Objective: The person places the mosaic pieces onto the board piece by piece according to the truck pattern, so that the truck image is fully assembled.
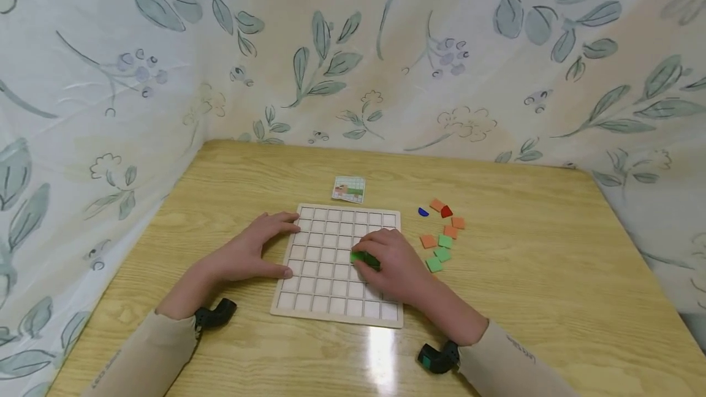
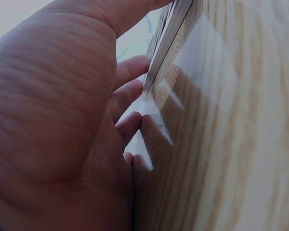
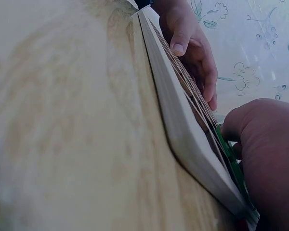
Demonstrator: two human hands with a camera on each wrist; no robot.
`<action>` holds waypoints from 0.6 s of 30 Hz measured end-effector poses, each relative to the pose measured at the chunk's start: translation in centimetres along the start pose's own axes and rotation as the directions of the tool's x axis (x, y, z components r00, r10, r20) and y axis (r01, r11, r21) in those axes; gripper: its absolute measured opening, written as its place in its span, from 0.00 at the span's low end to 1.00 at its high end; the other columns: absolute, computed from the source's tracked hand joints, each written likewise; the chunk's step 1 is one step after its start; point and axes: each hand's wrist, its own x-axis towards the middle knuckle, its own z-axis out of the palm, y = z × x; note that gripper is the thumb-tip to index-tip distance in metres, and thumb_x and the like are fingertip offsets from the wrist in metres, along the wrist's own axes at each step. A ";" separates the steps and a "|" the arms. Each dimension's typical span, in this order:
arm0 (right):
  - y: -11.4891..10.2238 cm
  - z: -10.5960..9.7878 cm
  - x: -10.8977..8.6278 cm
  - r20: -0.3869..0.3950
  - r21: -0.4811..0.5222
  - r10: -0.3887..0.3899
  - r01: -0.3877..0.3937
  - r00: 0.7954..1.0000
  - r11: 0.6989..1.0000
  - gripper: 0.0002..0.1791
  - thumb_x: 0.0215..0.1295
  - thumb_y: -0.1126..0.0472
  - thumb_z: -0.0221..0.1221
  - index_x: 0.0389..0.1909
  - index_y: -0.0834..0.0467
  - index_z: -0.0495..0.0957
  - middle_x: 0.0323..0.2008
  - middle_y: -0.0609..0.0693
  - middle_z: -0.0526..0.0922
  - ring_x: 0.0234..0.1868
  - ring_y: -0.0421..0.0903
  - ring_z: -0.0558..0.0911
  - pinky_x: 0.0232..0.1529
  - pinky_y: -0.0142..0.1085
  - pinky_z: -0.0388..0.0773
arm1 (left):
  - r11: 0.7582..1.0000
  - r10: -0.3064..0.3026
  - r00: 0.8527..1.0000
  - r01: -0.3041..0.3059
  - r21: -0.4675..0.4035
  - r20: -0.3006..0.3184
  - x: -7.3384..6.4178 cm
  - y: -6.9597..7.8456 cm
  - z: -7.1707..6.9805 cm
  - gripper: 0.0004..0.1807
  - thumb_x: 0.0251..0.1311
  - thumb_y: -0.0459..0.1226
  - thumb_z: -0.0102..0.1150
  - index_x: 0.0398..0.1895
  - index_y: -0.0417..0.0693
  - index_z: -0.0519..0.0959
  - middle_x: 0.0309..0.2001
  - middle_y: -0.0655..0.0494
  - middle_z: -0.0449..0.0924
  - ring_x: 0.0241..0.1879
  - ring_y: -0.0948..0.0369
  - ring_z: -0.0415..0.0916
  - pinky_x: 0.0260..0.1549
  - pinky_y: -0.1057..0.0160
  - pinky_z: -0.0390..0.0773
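From above the near side of the wooden table (image 1: 551,287), the head view is facing forward and down, standing well back and taking in the whole gridded wooden board (image 1: 322,287). The left-wrist view is skimming the table very closely, rolled sideways, looking far along the left hand (image 1: 248,251). The right-wrist view, also low and rolled, is facing leftward from close beside the board's near right corner. Head and right-wrist views are sharing the board, floral cloth (image 1: 386,84), left hand and right hand (image 1: 396,265).
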 end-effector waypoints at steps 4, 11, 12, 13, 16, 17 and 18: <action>0.0 -0.1 -0.2 -0.004 0.005 0.010 -0.010 1.000 1.000 0.09 0.66 0.60 0.74 0.45 0.57 0.91 0.45 0.49 0.90 0.50 0.49 0.87 0.54 0.48 0.83 | 1.000 -0.007 1.000 0.007 0.003 0.002 0.1 0.2 0.1 0.49 0.56 0.55 0.84 0.79 0.50 0.73 0.85 0.52 0.58 0.85 0.48 0.49 0.84 0.37 0.33; 0.1 -0.2 -0.4 0.015 0.012 0.049 -0.049 0.999 0.999 0.09 0.67 0.60 0.74 0.46 0.56 0.91 0.47 0.49 0.90 0.52 0.50 0.86 0.58 0.48 0.83 | 1.000 -0.016 1.000 0.016 0.003 0.001 0.2 0.6 -0.1 0.49 0.56 0.54 0.84 0.79 0.49 0.74 0.85 0.53 0.58 0.86 0.47 0.48 0.84 0.37 0.33; 0.1 -0.2 -0.4 0.016 0.012 0.050 -0.051 0.999 0.999 0.09 0.67 0.60 0.74 0.46 0.57 0.91 0.47 0.49 0.90 0.52 0.50 0.86 0.58 0.48 0.83 | 1.000 -0.015 1.000 0.015 0.003 0.001 0.2 0.6 -0.1 0.49 0.56 0.54 0.84 0.79 0.49 0.74 0.85 0.52 0.58 0.86 0.47 0.48 0.84 0.37 0.33; 0.1 -0.1 -0.4 0.017 0.012 0.050 -0.050 0.999 0.999 0.10 0.67 0.59 0.74 0.47 0.57 0.91 0.47 0.49 0.90 0.52 0.50 0.86 0.58 0.48 0.83 | 1.000 -0.014 1.000 0.014 0.003 0.002 0.2 0.6 -0.1 0.49 0.56 0.54 0.84 0.79 0.49 0.74 0.85 0.52 0.58 0.86 0.47 0.48 0.84 0.37 0.33; 0.1 -0.1 -0.3 0.013 0.012 0.043 -0.043 0.999 0.999 0.10 0.67 0.59 0.74 0.47 0.57 0.91 0.47 0.49 0.90 0.52 0.50 0.86 0.58 0.48 0.83 | 1.000 -0.012 1.000 0.012 0.004 0.002 0.1 0.6 -0.1 0.49 0.56 0.54 0.84 0.79 0.48 0.74 0.85 0.52 0.58 0.86 0.46 0.48 0.84 0.37 0.33; 0.1 -0.1 -0.3 0.010 0.012 0.040 -0.040 0.999 0.999 0.10 0.67 0.59 0.74 0.46 0.57 0.91 0.47 0.49 0.90 0.52 0.50 0.86 0.58 0.48 0.83 | 1.000 -0.012 1.000 0.012 0.004 0.002 0.1 0.6 0.0 0.49 0.56 0.54 0.84 0.79 0.48 0.73 0.85 0.51 0.58 0.86 0.46 0.48 0.84 0.37 0.34; 0.0 -0.1 -0.3 0.008 0.012 0.037 -0.037 0.999 0.999 0.10 0.67 0.59 0.74 0.46 0.57 0.91 0.46 0.49 0.90 0.52 0.50 0.86 0.58 0.48 0.83 | 1.000 -0.013 1.000 0.013 0.005 0.001 0.0 0.6 0.0 0.49 0.56 0.54 0.84 0.79 0.48 0.73 0.85 0.51 0.58 0.86 0.47 0.48 0.84 0.37 0.34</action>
